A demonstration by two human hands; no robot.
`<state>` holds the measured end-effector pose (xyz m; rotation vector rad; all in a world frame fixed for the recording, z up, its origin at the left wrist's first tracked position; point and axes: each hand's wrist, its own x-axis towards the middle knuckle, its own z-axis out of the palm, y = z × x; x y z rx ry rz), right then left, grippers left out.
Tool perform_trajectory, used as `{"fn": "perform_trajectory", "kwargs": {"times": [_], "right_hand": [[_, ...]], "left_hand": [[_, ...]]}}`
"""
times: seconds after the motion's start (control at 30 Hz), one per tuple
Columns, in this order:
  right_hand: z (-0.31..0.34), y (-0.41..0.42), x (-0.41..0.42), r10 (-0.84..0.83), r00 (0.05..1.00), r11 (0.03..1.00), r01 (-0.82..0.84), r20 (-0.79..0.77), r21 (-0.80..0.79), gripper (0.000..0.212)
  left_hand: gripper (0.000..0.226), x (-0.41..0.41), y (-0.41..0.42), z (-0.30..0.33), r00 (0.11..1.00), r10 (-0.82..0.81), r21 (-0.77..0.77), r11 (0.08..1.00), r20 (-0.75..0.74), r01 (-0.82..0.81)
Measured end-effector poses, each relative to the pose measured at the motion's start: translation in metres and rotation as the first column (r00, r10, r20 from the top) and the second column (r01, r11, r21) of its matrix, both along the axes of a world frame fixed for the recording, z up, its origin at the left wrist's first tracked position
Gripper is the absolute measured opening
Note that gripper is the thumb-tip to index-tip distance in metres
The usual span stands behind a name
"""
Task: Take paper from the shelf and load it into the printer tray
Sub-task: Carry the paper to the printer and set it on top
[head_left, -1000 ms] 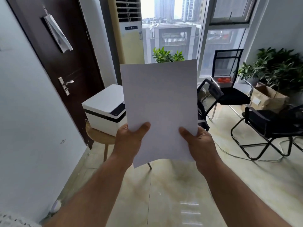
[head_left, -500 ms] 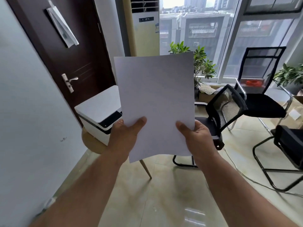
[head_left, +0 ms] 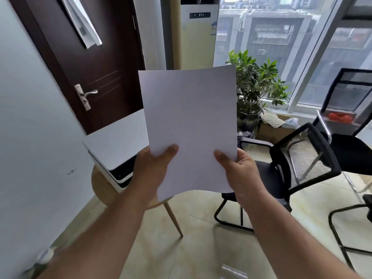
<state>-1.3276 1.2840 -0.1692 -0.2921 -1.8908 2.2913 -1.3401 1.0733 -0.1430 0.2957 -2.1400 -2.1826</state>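
Paper (head_left: 189,125) pinched upright at lower corners, left hand (head_left: 150,172) and right hand (head_left: 242,174). Carry step, judged. Next: lower toward printer (head_left: 116,146), locate tray.

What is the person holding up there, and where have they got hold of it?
White paper, pinched near its bottom edge: the left hand on one side, the right hand on the other.
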Motion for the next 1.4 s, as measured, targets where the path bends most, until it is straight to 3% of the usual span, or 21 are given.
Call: {"fn": "perform_trajectory", "kwargs": {"times": [0.33,0.63,1.0,1.4], "right_hand": [[-0.001,0.033,-0.104,0.176,0.984,0.984,-0.176,0.009,0.011,0.015],[-0.004,0.049,-0.176,0.362,0.931,0.930,-0.364,0.036,0.049,0.015],[-0.021,-0.031,-0.243,0.521,0.850,0.849,-0.526,0.082,0.056,0.007],[-0.038,-0.088,-0.302,0.547,0.813,0.809,-0.575,0.199,0.126,0.010]], "left_hand": [[0.014,-0.061,0.037,0.005,0.983,0.179,-0.054,0.982,-0.037,-0.181],[0.013,-0.094,0.063,0.002,0.934,0.351,-0.054,0.933,-0.070,-0.354],[0.023,-0.138,-0.008,-0.027,0.853,0.518,-0.036,0.853,-0.060,-0.521],[0.031,-0.189,-0.065,-0.065,0.840,0.538,-0.002,0.842,0.068,-0.539]]}}
